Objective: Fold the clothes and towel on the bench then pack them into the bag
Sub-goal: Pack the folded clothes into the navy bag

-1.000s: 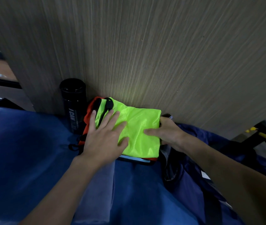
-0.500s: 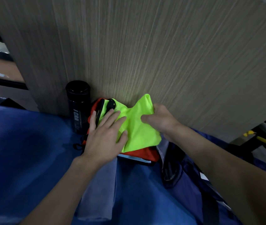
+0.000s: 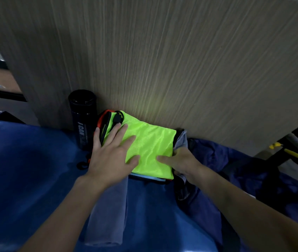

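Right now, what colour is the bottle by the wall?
Black, with white lettering; the bottle shows in the head view.

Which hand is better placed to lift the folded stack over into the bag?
Right, probably. The right hand already grips the yellow vest at its edge, thumb on top, on the side next to the bag. The left hand lies flat and open on the far side, by the bottle.

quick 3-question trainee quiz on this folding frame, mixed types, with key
1. True or false: the left hand lies flat on the neon yellow garment.
2. What stands left of the folded stack? A) black bottle B) shoe C) box
3. Fill in: the right hand grips the garment's ____ edge.

Key: 1 true; 2 A; 3 right
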Demonstrator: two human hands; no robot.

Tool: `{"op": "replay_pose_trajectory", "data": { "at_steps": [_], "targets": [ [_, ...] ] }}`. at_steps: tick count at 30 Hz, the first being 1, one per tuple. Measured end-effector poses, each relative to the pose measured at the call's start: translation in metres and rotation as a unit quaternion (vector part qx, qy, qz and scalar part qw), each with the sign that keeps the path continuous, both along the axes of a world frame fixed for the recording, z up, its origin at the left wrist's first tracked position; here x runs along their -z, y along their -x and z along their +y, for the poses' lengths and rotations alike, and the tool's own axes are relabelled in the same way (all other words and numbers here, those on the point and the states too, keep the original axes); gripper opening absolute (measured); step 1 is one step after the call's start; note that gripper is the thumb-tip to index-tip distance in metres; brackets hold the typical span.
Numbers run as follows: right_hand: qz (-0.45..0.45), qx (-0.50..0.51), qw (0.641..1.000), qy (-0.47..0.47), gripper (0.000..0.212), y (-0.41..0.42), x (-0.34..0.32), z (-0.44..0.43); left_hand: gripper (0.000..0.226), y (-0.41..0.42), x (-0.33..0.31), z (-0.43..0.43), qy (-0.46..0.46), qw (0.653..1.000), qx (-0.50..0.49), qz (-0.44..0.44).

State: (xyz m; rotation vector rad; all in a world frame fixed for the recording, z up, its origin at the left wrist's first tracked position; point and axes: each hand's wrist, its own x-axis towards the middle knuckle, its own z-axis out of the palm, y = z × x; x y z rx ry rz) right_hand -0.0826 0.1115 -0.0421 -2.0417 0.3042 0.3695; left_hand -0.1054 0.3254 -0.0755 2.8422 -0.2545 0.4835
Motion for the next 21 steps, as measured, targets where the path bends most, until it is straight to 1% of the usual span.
{"op": "replay_pose_trajectory", "data": {
  "at_steps": [2,4,7,11,14,16,18,19,21],
  "targets": [
    [0.006,0.017,1.000,-0.018,0.035,0.000,0.003,-0.001,0.073,0.000,0.000,-0.001,-0.002,1.000,-0.002,0.002],
    [-0.001,0.030,0.997,-0.066,0.030,0.000,0.004,0.001,0.073,0.000,0.001,-0.002,-0.003,1.000,-0.002,0.002],
    [-0.051,0.038,0.990,-0.126,0.021,0.003,-0.004,0.007,0.073,-0.001,0.000,-0.003,0.001,1.000,-0.004,0.006],
    [-0.099,0.019,0.980,-0.170,0.023,0.007,-0.014,0.014,0.073,-0.003,0.001,-0.004,0.013,1.000,0.003,0.006],
    [-0.126,-0.001,0.978,-0.163,0.022,0.008,-0.020,0.018,0.074,-0.002,0.000,-0.003,0.061,0.998,0.020,0.000],
    [-0.158,-0.024,0.979,-0.128,0.021,0.007,-0.027,0.026,0.070,-0.002,-0.001,-0.005,0.124,0.992,0.033,-0.016],
    [-0.188,-0.043,0.976,-0.097,0.017,0.005,-0.034,0.038,0.063,-0.003,-0.005,-0.006,0.233,0.971,0.041,-0.031],
    [-0.197,-0.051,0.974,-0.096,0.017,0.006,-0.040,0.046,0.059,-0.003,-0.008,-0.007,0.314,0.947,0.050,-0.033],
    [-0.175,-0.071,0.973,-0.132,0.026,0.012,-0.053,0.063,0.056,-0.001,-0.019,-0.007,0.475,0.877,0.063,-0.034]
  ]
}}
